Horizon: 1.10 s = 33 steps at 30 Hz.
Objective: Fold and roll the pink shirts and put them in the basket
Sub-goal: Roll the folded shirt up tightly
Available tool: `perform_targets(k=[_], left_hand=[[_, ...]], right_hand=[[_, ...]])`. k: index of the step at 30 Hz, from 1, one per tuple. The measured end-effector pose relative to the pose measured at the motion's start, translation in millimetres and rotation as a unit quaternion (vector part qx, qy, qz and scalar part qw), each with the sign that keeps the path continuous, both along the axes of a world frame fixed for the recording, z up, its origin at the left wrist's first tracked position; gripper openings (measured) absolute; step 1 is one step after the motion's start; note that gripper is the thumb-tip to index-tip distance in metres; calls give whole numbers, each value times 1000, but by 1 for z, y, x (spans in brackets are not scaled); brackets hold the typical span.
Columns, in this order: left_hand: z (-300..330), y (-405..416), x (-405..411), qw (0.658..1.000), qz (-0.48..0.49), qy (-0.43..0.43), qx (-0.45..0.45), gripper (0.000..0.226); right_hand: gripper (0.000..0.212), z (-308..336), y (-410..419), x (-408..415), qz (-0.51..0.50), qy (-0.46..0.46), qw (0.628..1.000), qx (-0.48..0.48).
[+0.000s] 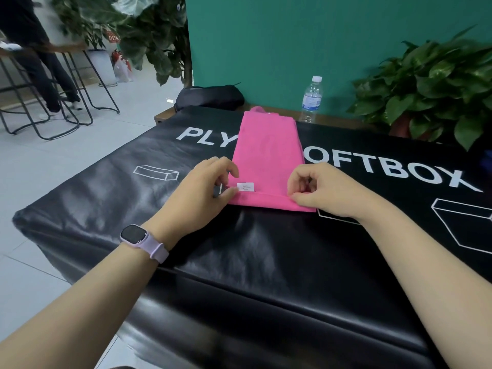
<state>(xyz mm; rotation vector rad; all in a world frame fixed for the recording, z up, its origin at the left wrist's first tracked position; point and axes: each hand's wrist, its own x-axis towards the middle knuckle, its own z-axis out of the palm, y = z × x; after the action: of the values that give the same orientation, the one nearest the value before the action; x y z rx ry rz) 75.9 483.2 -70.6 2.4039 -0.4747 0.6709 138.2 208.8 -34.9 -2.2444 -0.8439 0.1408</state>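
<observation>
Bright pink cotton shirt (269,153), folded to a long narrow strip, lying flat on the glossy black printed soft-box cover (239,262), collar end pointing away, hem end nearest the body. Near hem turned up into a shallow cuff, small white care label (245,186) exposed on it. Left hand (205,193) at the left corner of the cuff, thumb and forefinger pinching the fold edge beside the label, remaining fingers loosely curled. Right hand (316,190) at the right corner, fingers curled, fingertips nipping the fold. Step judged as start of the roll. To do well: both pinches kept level so the first turn runs square across the strip; cuff pressed tight and even before rolling; roll driven straight toward the collar with steady downward pressure; side edges watched for telescoping. Risk noted: slick cover likely to let the fabric skid instead of turning. Basket not in view; location unknown. Lilac-strapped smartwatch (141,239) on left wrist. Clear plastic water bottle (312,98) and leafy green potted plant (436,89) beyond the far edge, well apart from the work.
</observation>
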Motion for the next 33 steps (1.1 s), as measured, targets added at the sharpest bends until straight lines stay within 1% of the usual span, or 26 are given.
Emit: perform_targets(k=[2,5,7,10,12,14,16,18,20,22,24,26,28,30,32,33], left_hand=[[-2,0,1,999,-6,-9,34,16],[-4,2,7,998,-32,29,40,12],[-3,3,7,998,-22,47,41,11],[1,-3,-4,997,2,63,48,12],[7,-6,-15,996,12,77,49,11],[18,-7,-25,993,18,111,39,10],[21,-6,-41,990,3,137,40,12],[18,-2,-65,989,-17,136,47,16],[13,5,-93,991,-38,119,42,19],[8,8,-114,993,-48,87,56,19],[6,5,-127,995,-21,45,89,14],[8,-1,-135,991,11,-17,136,31],[10,-5,-139,967,-16,-85,238,44],[10,-4,-142,935,-37,-126,328,49],[14,-5,-141,921,-34,-128,366,46],[15,-7,-141,919,-30,-112,377,41]], right_hand=[[22,-2,0,1,-2,4,1000,-8],[19,-10,2,-1,-30,-16,999,-12],[18,-15,9,-6,-53,-37,998,-16],[23,-20,15,-20,-106,-55,993,-12],[21,-22,20,-35,-139,-73,988,-10],[18,-22,26,-53,-174,-83,981,-16],[20,-25,33,-77,-220,-83,972,-18],[22,-33,36,-107,-257,-82,963,-8],[23,-40,37,-139,-271,-78,959,4],[23,-44,39,-162,-278,-80,957,17],[22,-42,42,-173,-291,-87,953,16],[20,-37,45,-177,-296,-85,951,8],[19,-32,48,-178,-303,-86,949,-5],[18,-29,50,-181,-322,-132,936,-44],[15,-30,54,-190,-335,-218,912,-96],[18,-33,57,-197,-325,-250,904,-119]])
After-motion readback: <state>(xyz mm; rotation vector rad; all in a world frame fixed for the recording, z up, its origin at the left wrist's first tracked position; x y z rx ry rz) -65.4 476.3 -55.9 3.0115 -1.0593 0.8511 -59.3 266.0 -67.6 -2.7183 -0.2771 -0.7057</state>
